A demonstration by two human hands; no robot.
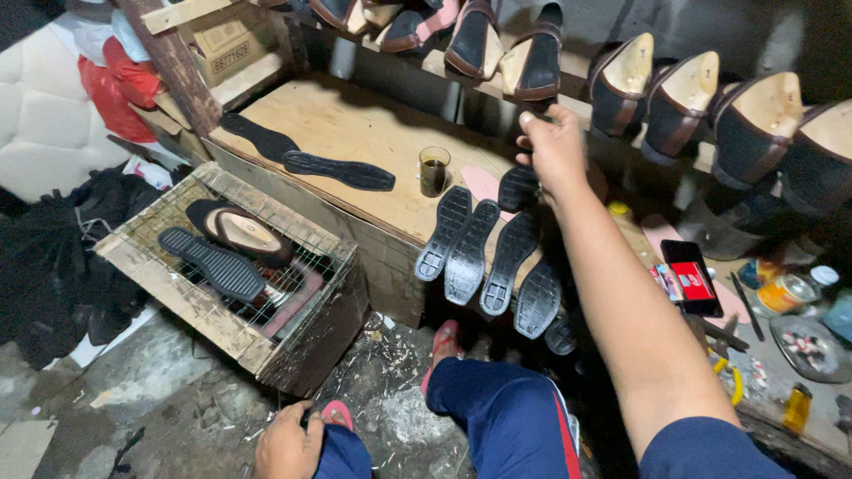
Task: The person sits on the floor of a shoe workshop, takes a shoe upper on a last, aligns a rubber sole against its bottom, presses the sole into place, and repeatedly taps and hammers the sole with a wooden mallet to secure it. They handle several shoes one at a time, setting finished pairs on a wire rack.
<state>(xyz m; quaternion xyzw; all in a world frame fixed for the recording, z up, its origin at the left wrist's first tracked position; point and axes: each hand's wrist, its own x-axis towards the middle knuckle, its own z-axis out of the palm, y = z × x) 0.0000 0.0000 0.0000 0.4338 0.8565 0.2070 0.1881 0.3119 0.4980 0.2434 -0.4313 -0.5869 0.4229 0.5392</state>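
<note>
Right hand: I see my right hand stretched out over the far edge of the wooden surface, fingers curled down onto a black rubber sole; whether the grip has closed on it or only touches it, I cannot tell.
Left hand: my left hand rests on my knee at the bottom edge, loosely curled, holding nothing.
Soles: a row of black soles lies tread-up just below the right hand, hanging over the surface's front edge; two more lie flat further left.
Surface: bare plywood, with a glass of dark liquid standing near the soles.
Wire cage: a wooden box with a mesh top sits left of the surface, a sole and a shoe upper on it.
Room: a rack of shoes on lasts runs along the back; the concrete floor is littered with scraps.
Hard to make out: the cluttered items at far right, partly cut off and dim.
</note>
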